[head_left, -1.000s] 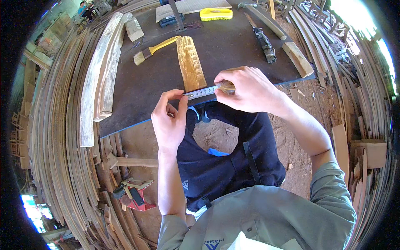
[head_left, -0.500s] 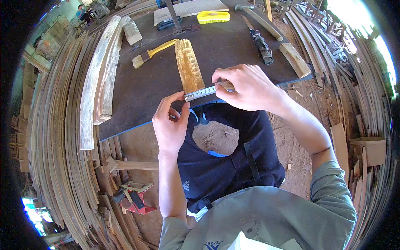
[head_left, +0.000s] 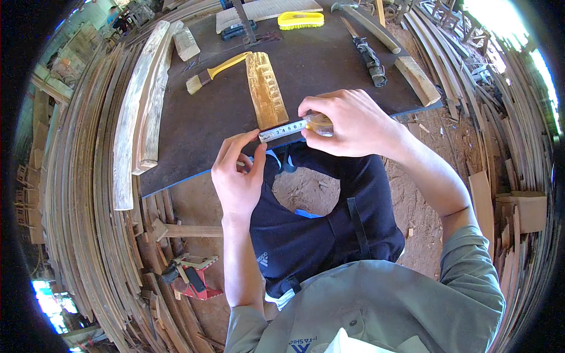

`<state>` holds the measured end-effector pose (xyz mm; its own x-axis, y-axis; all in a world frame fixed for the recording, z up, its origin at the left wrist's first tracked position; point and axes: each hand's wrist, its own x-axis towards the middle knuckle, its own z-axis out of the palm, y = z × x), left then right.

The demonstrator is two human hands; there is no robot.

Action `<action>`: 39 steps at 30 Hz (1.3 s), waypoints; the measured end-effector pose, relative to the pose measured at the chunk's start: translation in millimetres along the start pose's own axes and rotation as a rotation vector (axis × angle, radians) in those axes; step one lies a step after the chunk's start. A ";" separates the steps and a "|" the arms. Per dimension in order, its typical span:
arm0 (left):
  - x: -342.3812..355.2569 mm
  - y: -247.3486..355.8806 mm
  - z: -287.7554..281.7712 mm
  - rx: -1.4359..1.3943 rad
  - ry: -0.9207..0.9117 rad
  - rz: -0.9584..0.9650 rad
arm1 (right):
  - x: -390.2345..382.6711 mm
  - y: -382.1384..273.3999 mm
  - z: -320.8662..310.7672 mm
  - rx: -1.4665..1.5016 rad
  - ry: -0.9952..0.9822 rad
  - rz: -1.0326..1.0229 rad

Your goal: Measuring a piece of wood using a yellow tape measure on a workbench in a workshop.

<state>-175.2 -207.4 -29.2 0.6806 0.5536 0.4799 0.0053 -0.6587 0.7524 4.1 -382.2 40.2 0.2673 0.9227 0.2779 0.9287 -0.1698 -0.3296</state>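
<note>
A short run of tape measure (head_left: 283,130) stretches between my hands, across the near end of a carved wooden block (head_left: 265,88). The block lies on a dark table, with notches along its right edge. My left hand (head_left: 238,170) pinches the tape's free end between thumb and forefinger. At the other end, my right hand (head_left: 353,125) grips the tape measure's body, which is partly hidden by the fingers. A paintbrush with a yellow handle (head_left: 228,66) lies just left of the block's far end.
On the dark table (head_left: 194,126) are a yellow scrub brush (head_left: 301,21), a blade with a wrapped handle (head_left: 369,62), a hammer (head_left: 371,28) and wood pieces (head_left: 417,80). Long boards (head_left: 88,135) line the left side. A red tool (head_left: 197,282) rests on the ground.
My right hand has turned slightly, so more of the tape measure's body shows. My left hand has shifted a little left. The tape stays along the block's near end.
</note>
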 end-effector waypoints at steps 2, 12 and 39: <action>-0.6 -1.6 -0.7 0.042 0.012 0.018 | -1.1 4.9 4.2 0.019 -0.016 -0.012; -1.2 -1.2 -1.9 0.300 0.030 0.104 | 4.3 0.9 3.1 0.018 -0.116 0.053; 5.9 -0.7 -7.1 0.365 -0.048 0.092 | -1.2 -3.2 5.5 0.025 -0.131 0.070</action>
<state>-176.3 -200.1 -23.7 0.7240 0.4651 0.5094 0.1978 -0.8475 0.4926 -0.5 -380.9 36.0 0.2939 0.9464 0.1342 0.9019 -0.2281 -0.3669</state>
